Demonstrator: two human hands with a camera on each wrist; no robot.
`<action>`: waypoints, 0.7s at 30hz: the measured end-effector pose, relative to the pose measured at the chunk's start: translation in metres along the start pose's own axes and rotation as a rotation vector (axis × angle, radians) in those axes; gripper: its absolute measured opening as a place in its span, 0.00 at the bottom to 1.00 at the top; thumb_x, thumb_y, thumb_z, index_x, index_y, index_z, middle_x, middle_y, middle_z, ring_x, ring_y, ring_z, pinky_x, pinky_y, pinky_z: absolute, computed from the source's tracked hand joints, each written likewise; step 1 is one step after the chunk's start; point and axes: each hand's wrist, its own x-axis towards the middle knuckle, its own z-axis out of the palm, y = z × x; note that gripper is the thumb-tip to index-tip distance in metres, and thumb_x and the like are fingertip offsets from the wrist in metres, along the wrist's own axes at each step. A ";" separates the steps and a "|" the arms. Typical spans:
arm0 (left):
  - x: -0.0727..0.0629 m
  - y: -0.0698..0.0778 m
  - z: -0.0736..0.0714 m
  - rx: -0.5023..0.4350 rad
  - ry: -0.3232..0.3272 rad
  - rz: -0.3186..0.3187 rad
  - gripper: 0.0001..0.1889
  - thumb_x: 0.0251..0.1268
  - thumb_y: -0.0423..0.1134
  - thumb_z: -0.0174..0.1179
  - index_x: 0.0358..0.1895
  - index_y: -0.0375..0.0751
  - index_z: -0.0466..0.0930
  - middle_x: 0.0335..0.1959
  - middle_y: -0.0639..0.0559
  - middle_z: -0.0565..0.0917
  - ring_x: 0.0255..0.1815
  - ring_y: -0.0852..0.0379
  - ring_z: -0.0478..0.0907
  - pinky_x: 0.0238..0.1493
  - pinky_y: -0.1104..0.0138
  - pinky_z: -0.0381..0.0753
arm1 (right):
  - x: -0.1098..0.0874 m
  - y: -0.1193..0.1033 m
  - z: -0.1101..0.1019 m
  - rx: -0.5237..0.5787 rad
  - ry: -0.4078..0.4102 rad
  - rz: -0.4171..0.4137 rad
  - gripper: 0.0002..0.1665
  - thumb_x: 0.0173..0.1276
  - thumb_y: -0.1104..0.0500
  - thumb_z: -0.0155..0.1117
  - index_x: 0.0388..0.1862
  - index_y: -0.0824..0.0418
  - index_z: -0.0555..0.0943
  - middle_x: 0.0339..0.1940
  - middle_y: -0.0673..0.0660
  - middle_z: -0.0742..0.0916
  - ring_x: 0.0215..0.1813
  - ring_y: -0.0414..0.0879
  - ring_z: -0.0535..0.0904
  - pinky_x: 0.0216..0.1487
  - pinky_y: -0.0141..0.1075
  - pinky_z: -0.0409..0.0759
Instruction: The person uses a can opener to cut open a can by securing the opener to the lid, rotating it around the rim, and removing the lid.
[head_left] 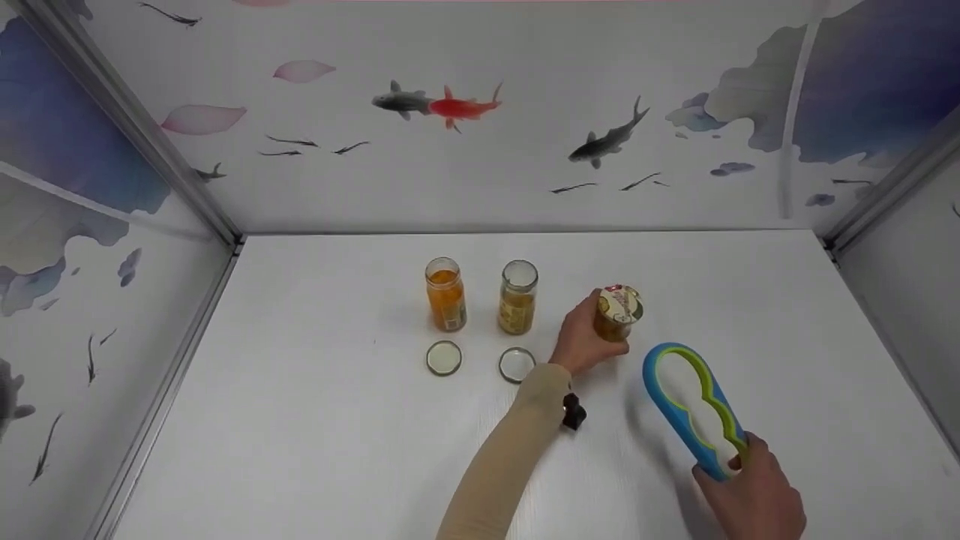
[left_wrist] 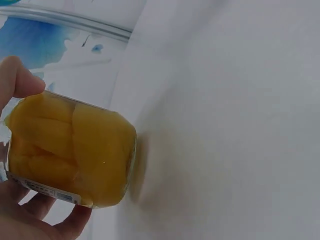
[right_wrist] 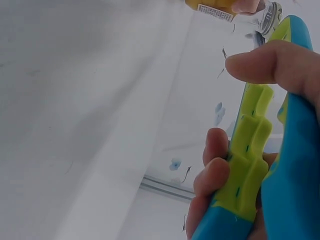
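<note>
My left hand [head_left: 587, 336] grips a lidded glass jar [head_left: 613, 324] of yellow-orange fruit pieces, its patterned lid facing up. In the left wrist view the thumb and fingers wrap the jar [left_wrist: 75, 150] near its lid end, with a label strip along one side. My right hand [head_left: 757, 491] holds the lower end of a blue and green jar opener [head_left: 679, 424], whose scalloped opening points toward the jar. Up close in the right wrist view, the fingers curl round the green stepped inner edge of the opener [right_wrist: 245, 155].
Left of the held jar stand two lidless glass jars, one with orange contents [head_left: 447, 304] and one with yellowish contents [head_left: 517, 304]. Before them lie two round lids, a left lid [head_left: 444, 358] and a right lid [head_left: 514, 365]. Printed panels [head_left: 480, 187] enclose the white table [head_left: 300, 450].
</note>
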 end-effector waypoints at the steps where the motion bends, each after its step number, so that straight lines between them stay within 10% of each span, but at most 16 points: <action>1: -0.002 0.001 0.000 0.002 -0.003 0.023 0.49 0.49 0.37 0.75 0.75 0.47 0.56 0.71 0.56 0.65 0.70 0.59 0.61 0.68 0.64 0.60 | -0.001 0.000 -0.001 0.006 0.012 -0.013 0.44 0.49 0.56 0.77 0.56 0.77 0.64 0.34 0.69 0.79 0.32 0.60 0.74 0.38 0.55 0.76; 13: -0.020 0.009 0.001 -0.024 -0.056 0.166 0.48 0.46 0.35 0.75 0.73 0.44 0.58 0.67 0.56 0.70 0.66 0.63 0.65 0.65 0.68 0.63 | -0.002 0.000 -0.021 0.049 0.085 -0.115 0.39 0.48 0.56 0.74 0.52 0.77 0.67 0.31 0.65 0.79 0.27 0.55 0.74 0.24 0.45 0.74; 21: -0.029 0.010 0.004 -0.042 -0.109 0.218 0.46 0.46 0.35 0.75 0.71 0.44 0.59 0.63 0.58 0.72 0.63 0.65 0.67 0.64 0.70 0.64 | 0.000 -0.016 -0.031 0.031 0.117 -0.121 0.42 0.48 0.57 0.77 0.55 0.78 0.67 0.36 0.70 0.80 0.32 0.61 0.74 0.37 0.56 0.75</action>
